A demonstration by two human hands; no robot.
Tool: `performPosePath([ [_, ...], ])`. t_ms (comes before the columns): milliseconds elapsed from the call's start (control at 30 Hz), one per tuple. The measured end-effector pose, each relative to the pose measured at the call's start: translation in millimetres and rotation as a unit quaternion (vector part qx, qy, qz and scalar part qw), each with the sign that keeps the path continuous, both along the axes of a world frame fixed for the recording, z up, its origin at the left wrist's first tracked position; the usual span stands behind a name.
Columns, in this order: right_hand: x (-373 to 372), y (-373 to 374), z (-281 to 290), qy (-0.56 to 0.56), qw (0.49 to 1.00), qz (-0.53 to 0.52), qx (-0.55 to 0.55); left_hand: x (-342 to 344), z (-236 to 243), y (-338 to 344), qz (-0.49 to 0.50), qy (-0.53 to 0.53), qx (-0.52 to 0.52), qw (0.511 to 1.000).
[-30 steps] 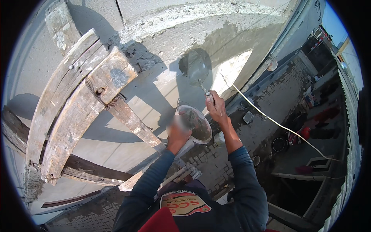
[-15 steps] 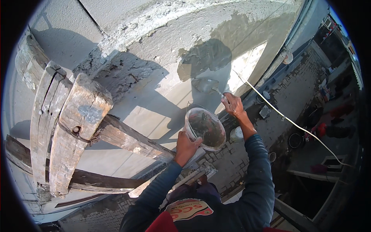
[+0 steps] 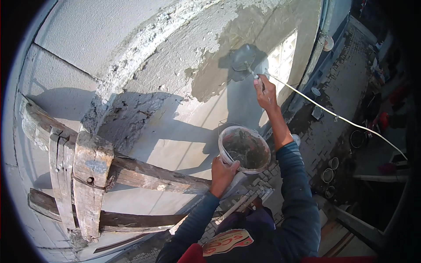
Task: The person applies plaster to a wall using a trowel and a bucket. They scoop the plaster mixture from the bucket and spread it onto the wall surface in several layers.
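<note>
My left hand (image 3: 222, 176) grips the near left rim of a pale plastic bucket (image 3: 222, 152), its thumb over the edge. Grey wet mortar (image 3: 242, 151) lies inside the bucket, smeared up its walls. My right hand (image 3: 265, 93) is closed round the handle of a trowel (image 3: 242, 58). The trowel's blade, coated in mortar, lies at the wall over a dark, wet mortar patch (image 3: 210, 79); whether it touches cannot be told. Rough, pale plaster (image 3: 175, 65) borders the patch on its left.
Worn wooden scaffold posts (image 3: 93, 175) stand at left, with a beam (image 3: 158, 176) running toward my left arm. A white cable (image 3: 334, 115) crosses from the wall to the right. Paved ground (image 3: 340, 87) lies far below, with several small buckets (image 3: 327, 175). A pipe (image 3: 325, 26) follows the wall's edge.
My right hand has carried the trowel up the wall, from below the wet patch onto it. My left hand still holds the bucket. The whole view has shifted.
</note>
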State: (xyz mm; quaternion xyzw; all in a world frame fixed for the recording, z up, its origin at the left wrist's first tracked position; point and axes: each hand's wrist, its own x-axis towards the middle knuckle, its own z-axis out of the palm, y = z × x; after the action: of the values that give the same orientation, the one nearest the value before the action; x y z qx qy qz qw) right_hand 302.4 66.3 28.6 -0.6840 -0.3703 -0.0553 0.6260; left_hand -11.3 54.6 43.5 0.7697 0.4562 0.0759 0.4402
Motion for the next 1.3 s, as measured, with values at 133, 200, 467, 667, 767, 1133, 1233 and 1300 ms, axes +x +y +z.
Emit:
performPosePath([
  [133, 12.0, -12.5, -1.4, 0.064, 0.995, 0.009, 0.073, 2.7, -0.9, 3.9, -0.004, 0.004, -0.004, 1.0],
  [200, -8.5, -15.8, 18.7, 0.24, 0.956, 0.151, 0.079, -3.6, -10.1, 5.0, 0.001, 0.009, 0.004, 1.0],
  [467, -71.8, -9.5, 10.8, -0.1, 0.979, 0.179, -0.008, -5.4, -16.1, 4.6, -0.01, -0.009, 0.076, 0.997],
  [667, 3.6, 1.3, -21.6, 0.045, 0.999, -0.005, -0.007, 1.6, -8.5, 0.9, -0.004, -0.025, 0.081, 0.996],
  [767, 28.6, -5.8, -47.9, 0.214, 0.975, 0.011, 0.06, 2.0, 1.9, -5.2, 0.009, -0.025, 0.044, 0.999],
  [1133, -59.7, -5.9, -61.6, 0.123, 0.955, 0.266, -0.035, -3.2, -11.6, 2.0, 0.003, 0.006, 0.061, 0.998],
  [1233, -64.2, -13.8, -55.6, -0.098, 0.954, 0.277, -0.064, -3.3, -4.8, 3.3, -0.002, 0.009, 0.052, 0.999],
  [1300, -57.9, -25.7, -54.7, -0.147, 0.958, 0.229, -0.087, -2.5, -7.3, 3.1, 0.009, 0.012, 0.045, 0.999],
])
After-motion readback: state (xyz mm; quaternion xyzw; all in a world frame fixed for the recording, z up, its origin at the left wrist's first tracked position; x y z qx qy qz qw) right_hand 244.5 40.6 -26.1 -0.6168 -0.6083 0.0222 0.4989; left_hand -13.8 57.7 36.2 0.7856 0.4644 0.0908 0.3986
